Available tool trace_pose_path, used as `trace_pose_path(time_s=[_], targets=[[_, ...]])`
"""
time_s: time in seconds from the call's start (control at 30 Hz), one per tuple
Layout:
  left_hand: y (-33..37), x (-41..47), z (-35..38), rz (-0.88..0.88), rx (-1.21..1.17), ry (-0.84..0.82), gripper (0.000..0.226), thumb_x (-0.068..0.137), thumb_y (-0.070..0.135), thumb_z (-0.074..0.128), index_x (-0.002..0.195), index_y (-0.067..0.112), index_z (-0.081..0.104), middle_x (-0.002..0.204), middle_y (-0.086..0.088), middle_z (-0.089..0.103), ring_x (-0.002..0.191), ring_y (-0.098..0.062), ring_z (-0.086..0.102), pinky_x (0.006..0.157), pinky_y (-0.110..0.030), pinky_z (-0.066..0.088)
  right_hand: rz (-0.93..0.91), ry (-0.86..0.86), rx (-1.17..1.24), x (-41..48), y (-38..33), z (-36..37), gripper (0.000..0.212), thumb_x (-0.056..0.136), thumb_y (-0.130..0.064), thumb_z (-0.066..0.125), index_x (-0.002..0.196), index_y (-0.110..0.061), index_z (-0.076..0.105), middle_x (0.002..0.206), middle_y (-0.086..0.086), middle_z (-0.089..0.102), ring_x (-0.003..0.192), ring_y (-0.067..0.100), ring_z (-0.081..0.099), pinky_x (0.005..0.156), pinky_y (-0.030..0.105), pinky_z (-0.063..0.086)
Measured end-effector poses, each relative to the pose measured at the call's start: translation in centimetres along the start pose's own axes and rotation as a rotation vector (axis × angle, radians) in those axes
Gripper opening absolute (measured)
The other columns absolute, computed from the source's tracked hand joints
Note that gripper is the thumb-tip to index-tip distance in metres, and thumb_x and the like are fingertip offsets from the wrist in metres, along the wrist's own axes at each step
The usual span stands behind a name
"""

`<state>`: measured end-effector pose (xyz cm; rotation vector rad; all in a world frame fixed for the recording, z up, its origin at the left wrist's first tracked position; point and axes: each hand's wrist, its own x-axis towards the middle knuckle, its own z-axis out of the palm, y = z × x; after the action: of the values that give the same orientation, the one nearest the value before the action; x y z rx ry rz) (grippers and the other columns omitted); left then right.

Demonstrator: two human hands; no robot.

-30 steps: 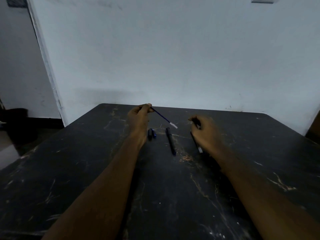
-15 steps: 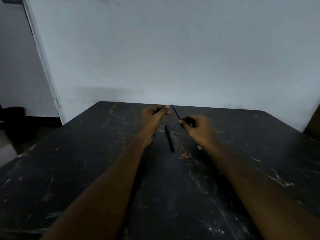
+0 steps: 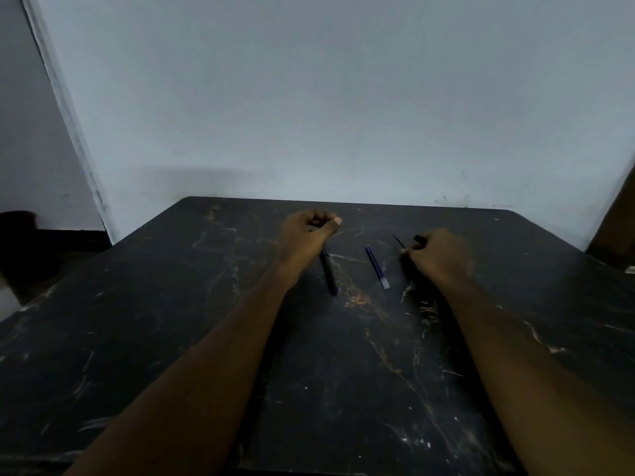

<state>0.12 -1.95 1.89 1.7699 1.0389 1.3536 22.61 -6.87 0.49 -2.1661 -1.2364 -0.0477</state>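
Head view: blue refill (image 3: 377, 266) lies between black pen (image 3: 329, 274) and right hand (image 3: 438, 255).

Toward the far edge of the scratched black table (image 3: 171, 338), the left hand (image 3: 307, 237) has its fingers curled and hides the far end of a black pen (image 3: 329, 278). A blue refill (image 3: 377, 267) lies just right of the pen, not touching it. Further right, the right hand (image 3: 438, 257) pinches a thin dark rod (image 3: 398, 241) that points toward the far edge.

table (image 3: 165, 338): black, scratched | wall (image 3: 343, 97): pale, behind table | door frame (image 3: 70, 118): white, left
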Motion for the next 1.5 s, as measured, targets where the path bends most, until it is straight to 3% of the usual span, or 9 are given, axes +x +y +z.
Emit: trace_pose_path(time_s=[0.2,0.53,0.67,0.77,0.87,1.0,1.13,1.3,1.5], targets=[[0.1,-0.2,0.0,0.032,0.039,0.014,0.014,0.089,0.026,0.069,0.098,0.016,0.073,0.083,0.011,0.067,0.070,0.006,0.059,0.058,-0.002,0.043,-0.008,0.011,-0.064,-0.8,-0.5,-0.4,0.040,0.082,-0.041,0.071,0.107,-0.010,0.071,0.098,0.013,0.072,0.091,0.031,0.066,0.069,0.029,0.047],[0.1,-0.2,0.0,0.022,0.021,0.003,0.013,0.089,0.026,0.068,0.098,0.018,0.073,0.082,0.013,0.067,0.068,0.009,0.059,0.058,-0.003,0.044,-0.012,0.040,-0.117,-1.2,-0.7,-0.4,0.039,0.079,-0.047,0.068,0.095,-0.012,0.073,0.086,0.009,0.071,0.082,0.029,0.066,0.072,0.033,0.054],[0.2,-0.1,-0.1,0.002,0.024,-0.008,0.014,0.090,0.028,0.068,0.099,0.019,0.073,0.083,0.015,0.066,0.074,0.004,0.060,0.063,-0.011,0.044,-0.041,0.077,-0.091,-1.3,-0.8,-0.6,0.041,0.080,-0.049,0.066,0.099,-0.013,0.074,0.088,0.008,0.073,0.082,0.027,0.068,0.073,0.034,0.056],[0.2,-0.1,-0.1,0.003,0.019,0.006,0.014,0.089,0.029,0.068,0.098,0.019,0.073,0.083,0.014,0.067,0.072,0.006,0.060,0.059,-0.004,0.043,-0.094,0.139,-0.027,-1.4,-1.4,-0.8,0.037,0.082,-0.047,0.066,0.098,-0.015,0.074,0.092,0.008,0.074,0.087,0.029,0.068,0.076,0.034,0.055],[0.1,0.0,-0.1,0.006,0.002,0.029,0.010,0.088,0.028,0.069,0.093,0.020,0.073,0.080,0.015,0.067,0.071,0.007,0.060,0.061,-0.005,0.043,-0.156,0.063,0.042,-1.6,-2.3,-0.8,0.031,0.084,-0.042,0.068,0.095,-0.014,0.075,0.087,0.008,0.074,0.083,0.026,0.068,0.073,0.033,0.054],[0.1,0.0,-0.1,0.002,0.006,0.050,0.012,0.088,0.029,0.070,0.093,0.019,0.074,0.078,0.016,0.066,0.068,0.008,0.060,0.061,-0.008,0.043,-0.156,-0.083,-0.013,-2.3,-3.5,-0.7,0.041,0.079,-0.051,0.070,0.070,-0.011,0.068,0.059,0.004,0.059,0.064,0.025,0.063,0.055,0.026,0.042],[0.0,0.0,0.0,0.002,-0.011,0.058,0.013,0.088,0.027,0.070,0.092,0.016,0.074,0.076,0.013,0.066,0.061,0.017,0.057,0.054,0.000,0.040,-0.170,-0.083,-0.130,-3.2,-4.5,-0.5,0.040,0.075,-0.052,0.070,0.074,-0.012,0.068,0.064,0.002,0.060,0.066,0.022,0.062,0.061,0.027,0.047],[0.0,0.0,0.0,0.001,-0.017,0.066,0.013,0.088,0.028,0.070,0.092,0.016,0.074,0.079,0.009,0.069,0.068,0.005,0.061,0.056,0.000,0.041,-0.126,-0.106,-0.110,-3.3,-4.7,-0.4,0.032,0.074,-0.044,0.069,0.075,-0.012,0.068,0.069,0.003,0.064,0.067,0.021,0.063,0.063,0.029,0.054],[0.1,-0.1,0.0,-0.003,-0.009,0.057,0.015,0.088,0.028,0.070,0.094,0.015,0.075,0.083,0.007,0.070,0.071,0.003,0.061,0.057,-0.002,0.043,-0.079,-0.164,-0.048,-3.2,-4.9,-0.2,0.029,0.072,-0.041,0.069,0.067,-0.013,0.064,0.065,0.004,0.063,0.066,0.022,0.064,0.064,0.033,0.056]])
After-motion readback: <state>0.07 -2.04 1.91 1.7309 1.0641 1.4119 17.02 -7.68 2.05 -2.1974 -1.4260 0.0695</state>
